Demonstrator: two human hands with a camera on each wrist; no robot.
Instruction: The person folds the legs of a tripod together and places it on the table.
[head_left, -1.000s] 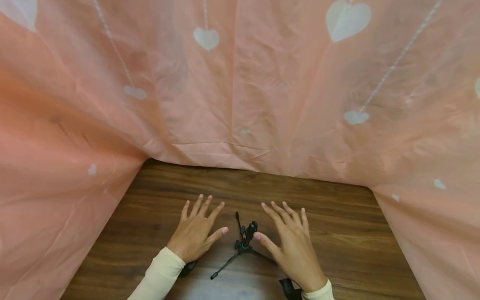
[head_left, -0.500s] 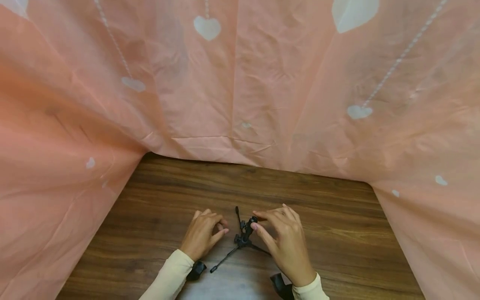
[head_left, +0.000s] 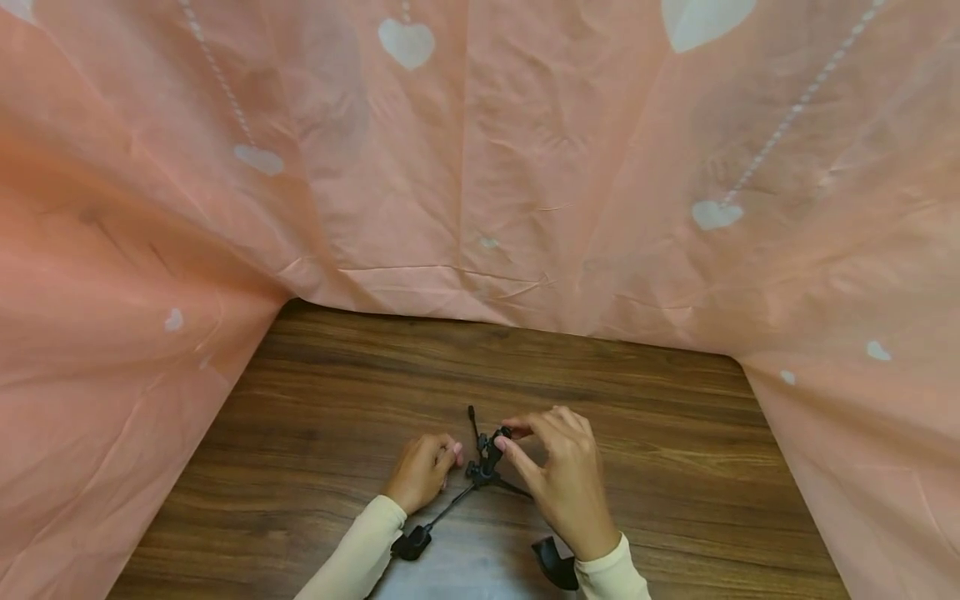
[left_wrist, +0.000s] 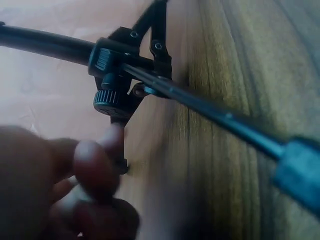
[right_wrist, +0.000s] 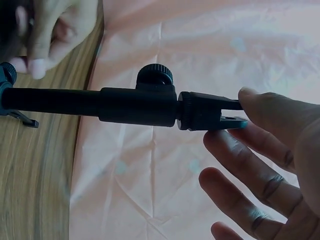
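Note:
A small black tripod stand [head_left: 491, 460] stands on the wooden table with its legs spread. My right hand [head_left: 566, 479] pinches its forked top [right_wrist: 202, 111] between thumb and index finger, the other fingers spread below in the right wrist view. A round ridged knob [right_wrist: 155, 75] sits on the upper part of the post. To the left of the stand, my left hand [head_left: 422, 471] has its fingers curled in, with nothing visible in them. In the left wrist view these fingers are near a lower ridged knob [left_wrist: 106, 97], and one leg [left_wrist: 215, 112] crosses in front.
The brown wooden table [head_left: 360, 367] is bounded at the back and sides by a pink curtain [head_left: 525, 167] with white hearts. Black wrist-worn devices show below each hand, the left one [head_left: 412, 543] overlapping a tripod leg's end.
Both hands were spread with straight fingers beside the stand. The right has closed its thumb and index on the stand's top; the left has curled its fingers and moved nearer the stand.

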